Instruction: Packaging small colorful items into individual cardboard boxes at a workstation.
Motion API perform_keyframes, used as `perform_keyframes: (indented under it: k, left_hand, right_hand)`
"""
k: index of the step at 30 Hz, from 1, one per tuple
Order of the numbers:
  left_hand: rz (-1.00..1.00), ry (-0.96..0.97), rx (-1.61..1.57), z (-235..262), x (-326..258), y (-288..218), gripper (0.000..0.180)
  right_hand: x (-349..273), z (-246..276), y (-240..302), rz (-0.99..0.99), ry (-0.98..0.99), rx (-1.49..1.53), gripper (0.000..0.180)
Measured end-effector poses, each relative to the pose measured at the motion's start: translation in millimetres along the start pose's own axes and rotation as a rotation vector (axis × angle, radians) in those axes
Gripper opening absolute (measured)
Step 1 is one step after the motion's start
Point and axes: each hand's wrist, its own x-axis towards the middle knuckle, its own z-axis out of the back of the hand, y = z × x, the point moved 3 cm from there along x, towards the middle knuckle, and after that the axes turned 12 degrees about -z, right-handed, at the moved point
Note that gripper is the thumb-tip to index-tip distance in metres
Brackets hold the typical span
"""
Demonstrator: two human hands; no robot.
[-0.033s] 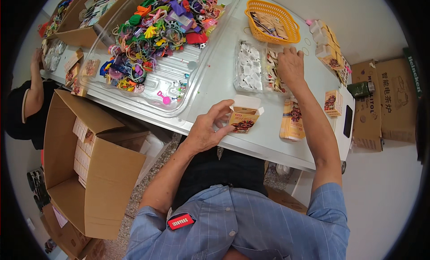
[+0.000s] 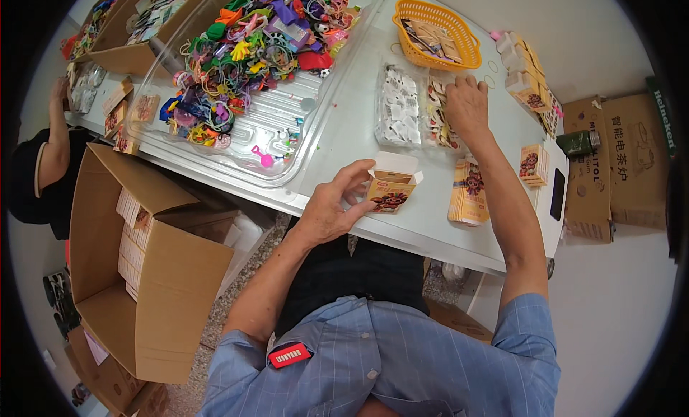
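Note:
My left hand [image 2: 331, 207] grips a small yellow-orange carton [image 2: 391, 194] by its left side. The carton stands upright at the table's near edge, its white top flaps raised. Farther off, my right hand [image 2: 468, 110] reaches over a clear tray of small printed packets [image 2: 436, 114], fingers curled downward; its fingertips are hidden, so what they pinch cannot be seen. Beside that lies another clear tray of white packets [image 2: 399, 108]. Below my right forearm is a stack of flattened cartons [image 2: 468, 198] with the same print.
A big clear bin [image 2: 287, 155] of colourful small toys fills the left. A yellow basket [image 2: 438, 33] stands at the back; more cartons [image 2: 532, 164] and a black phone [image 2: 558, 194] lie right. An opened cardboard box [image 2: 183, 302] is lower left. Another person's arm [image 2: 56, 141] shows far left.

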Motion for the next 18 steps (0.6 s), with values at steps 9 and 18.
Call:
perform_keyframes:
  k: [9,18]
  left_hand:
    - [0.044,-0.003,-0.01,1.5,-1.6,4.1,0.072]
    - [0.035,-0.017,-0.048,0.6,-2.4,7.0,0.072]
  right_hand:
    - [-16.1,49.4,-22.6,-0.136,-0.006,0.483,0.011]
    - [-88.5,108.9,30.1,-0.264,0.509,1.488,0.012]
